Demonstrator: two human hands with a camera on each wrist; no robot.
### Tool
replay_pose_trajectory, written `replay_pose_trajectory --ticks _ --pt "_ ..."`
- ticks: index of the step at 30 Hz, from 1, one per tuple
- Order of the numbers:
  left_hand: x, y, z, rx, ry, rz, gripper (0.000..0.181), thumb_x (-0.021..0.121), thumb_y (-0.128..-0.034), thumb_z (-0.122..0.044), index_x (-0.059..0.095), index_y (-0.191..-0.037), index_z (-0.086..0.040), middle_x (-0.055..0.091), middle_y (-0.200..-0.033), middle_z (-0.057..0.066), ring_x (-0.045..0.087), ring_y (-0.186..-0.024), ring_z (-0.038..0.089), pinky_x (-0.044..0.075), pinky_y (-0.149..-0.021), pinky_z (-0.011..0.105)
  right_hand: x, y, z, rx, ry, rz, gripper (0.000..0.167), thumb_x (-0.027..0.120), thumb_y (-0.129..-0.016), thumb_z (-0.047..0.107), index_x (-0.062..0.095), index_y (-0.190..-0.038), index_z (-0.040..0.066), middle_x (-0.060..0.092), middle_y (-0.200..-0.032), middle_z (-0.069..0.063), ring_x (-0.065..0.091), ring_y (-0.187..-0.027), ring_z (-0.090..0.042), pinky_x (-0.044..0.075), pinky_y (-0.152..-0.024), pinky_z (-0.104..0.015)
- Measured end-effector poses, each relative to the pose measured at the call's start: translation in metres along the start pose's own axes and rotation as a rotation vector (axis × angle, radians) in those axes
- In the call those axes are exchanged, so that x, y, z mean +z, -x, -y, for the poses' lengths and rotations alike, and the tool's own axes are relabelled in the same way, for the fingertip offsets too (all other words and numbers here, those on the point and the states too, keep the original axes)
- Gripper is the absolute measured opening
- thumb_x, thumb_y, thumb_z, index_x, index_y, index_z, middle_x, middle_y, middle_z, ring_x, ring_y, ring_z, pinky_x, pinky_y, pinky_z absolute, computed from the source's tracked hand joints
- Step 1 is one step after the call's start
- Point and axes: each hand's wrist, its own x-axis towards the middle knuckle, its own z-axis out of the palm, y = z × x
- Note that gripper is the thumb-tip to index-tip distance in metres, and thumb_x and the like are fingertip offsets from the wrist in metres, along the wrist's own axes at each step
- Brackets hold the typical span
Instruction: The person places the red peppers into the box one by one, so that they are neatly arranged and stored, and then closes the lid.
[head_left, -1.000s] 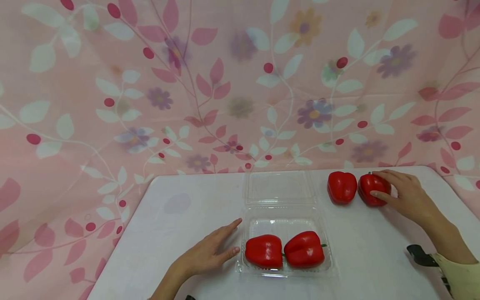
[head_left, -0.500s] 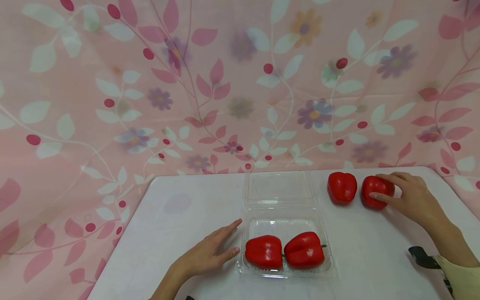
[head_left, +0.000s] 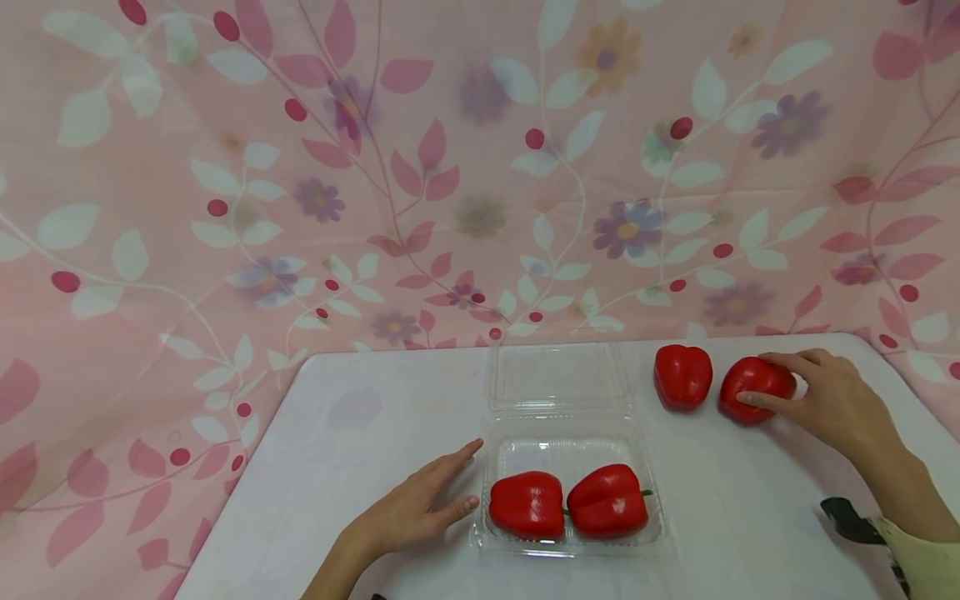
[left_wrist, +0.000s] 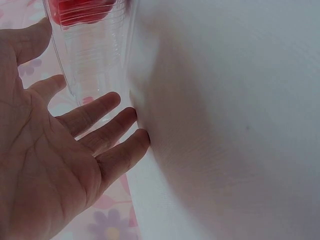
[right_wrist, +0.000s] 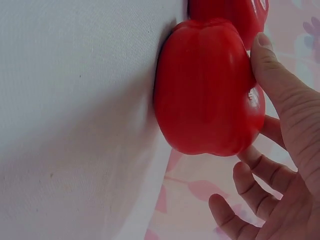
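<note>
At the back right of the table, my right hand [head_left: 840,404] holds a red bell pepper [head_left: 756,390] between thumb and fingers; the right wrist view shows the thumb on one side of that pepper [right_wrist: 207,90]. Just left of it stands another red pepper [head_left: 682,377], a narrow gap apart. Two more red peppers [head_left: 527,505] [head_left: 608,501] lie side by side in the front of a clear plastic box [head_left: 558,450]. My left hand [head_left: 412,507] is beside the box's left edge, fingers extended and thumb apart, holding nothing; its palm [left_wrist: 45,165] shows in the left wrist view.
The box's clear lid [head_left: 558,375] lies folded open toward the back of the white table [head_left: 390,400]. Behind the table hangs a pink flowered cloth [head_left: 480,167]. A black strap piece [head_left: 852,521] sits near the right sleeve [head_left: 922,558].
The right hand has shifted slightly toward the front and right with its pepper, which has turned so its stem no longer shows. The left hand stays where it was.
</note>
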Motion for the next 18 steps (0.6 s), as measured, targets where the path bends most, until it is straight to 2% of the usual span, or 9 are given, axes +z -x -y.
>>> replay_pose_trajectory --ticks 8,12,18 --pt "-0.0002 0.0 -0.0005 0.001 0.001 -0.001 0.073 0.05 -0.0931 -0.064 0.023 -0.156 -0.039 0.035 -0.155 -0.006 0.038 -0.139 0.025 0.04 -0.102 0.062 -0.0021 0.0024 -0.0009 -0.004 0.049 -0.005 0.076 0.087 -0.07 0.045 0.059 -0.125 0.001 0.051 -0.1 -0.029 0.048 -0.086 -0.044 0.054 -0.059 -0.056" --pt "0.0001 -0.0002 -0.0001 -0.002 0.006 0.001 0.073 0.05 -0.0931 -0.064 0.023 -0.156 -0.04 0.036 -0.155 -0.006 0.038 -0.139 0.025 0.04 -0.102 0.062 -0.0042 0.0036 -0.0019 0.002 0.056 0.006 0.079 0.084 -0.071 0.051 0.058 -0.126 0.001 0.053 -0.094 -0.025 0.05 -0.082 -0.04 0.054 -0.057 -0.054" --pt "0.0004 -0.0003 0.0011 0.002 0.007 -0.001 0.072 0.05 -0.0931 -0.064 0.022 -0.156 -0.041 0.036 -0.155 -0.007 0.038 -0.139 0.024 0.04 -0.102 0.061 -0.0065 0.005 -0.0024 -0.011 0.061 0.006 0.08 0.085 -0.069 0.053 0.059 -0.124 0.0 0.056 -0.089 -0.021 0.052 -0.077 -0.035 0.053 -0.052 -0.048"
